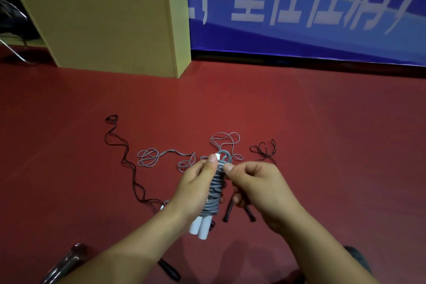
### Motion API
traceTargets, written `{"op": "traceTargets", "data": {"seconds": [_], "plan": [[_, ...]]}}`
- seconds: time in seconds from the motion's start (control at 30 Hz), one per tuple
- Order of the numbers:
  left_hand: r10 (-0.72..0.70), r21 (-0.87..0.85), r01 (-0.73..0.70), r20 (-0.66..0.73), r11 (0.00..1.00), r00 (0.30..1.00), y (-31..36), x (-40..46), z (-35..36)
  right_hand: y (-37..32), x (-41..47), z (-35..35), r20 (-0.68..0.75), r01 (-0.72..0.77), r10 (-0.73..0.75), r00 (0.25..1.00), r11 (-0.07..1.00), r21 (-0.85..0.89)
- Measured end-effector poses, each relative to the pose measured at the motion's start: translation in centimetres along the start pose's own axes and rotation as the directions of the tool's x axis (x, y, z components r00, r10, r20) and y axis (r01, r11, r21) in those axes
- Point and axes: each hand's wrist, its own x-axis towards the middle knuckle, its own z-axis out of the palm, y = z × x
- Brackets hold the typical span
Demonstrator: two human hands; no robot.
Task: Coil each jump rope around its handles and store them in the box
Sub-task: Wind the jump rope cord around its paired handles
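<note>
- Head view, far left: a tan box (103, 27) stands on the red floor (322, 134), well apart from the ropes.
- A dark rope (124, 159) trails loose over the floor, with loose grey rope (149, 157) beside it.
- The left hand (196, 189) grips the coiled grey rope bundle (215, 189), its white handles (200, 226) sticking out below.
- The right hand (258, 189) pinches the rope's end loop at the bundle's top.
- Two black handles (228, 212) lie beneath it.
</note>
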Motion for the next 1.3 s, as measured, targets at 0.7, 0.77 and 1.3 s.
{"op": "traceTargets", "data": {"seconds": [0.7, 0.77, 1.3], "plan": [[-0.231, -0.313, 0.369, 0.400, 0.875, 0.887, 1.7, -1.3, -0.5, -0.3, 0.7, -1.7, 0.210, -0.232, 0.150, 0.966, 0.860, 0.455], [-0.213, -0.336, 0.365, 0.413, 0.868, 0.885, 1.7, -1.2, -0.4, -0.3, 0.8, -1.6, 0.265, -0.276, 0.162, 0.950, 0.832, 0.482], [-0.080, -0.205, 0.118, 0.185, 0.972, 0.979, 1.5, -0.7, -0.4, -0.7, 0.7, -1.4, -0.048, 0.012, 0.007, 0.999, 0.920, 0.391]]}}
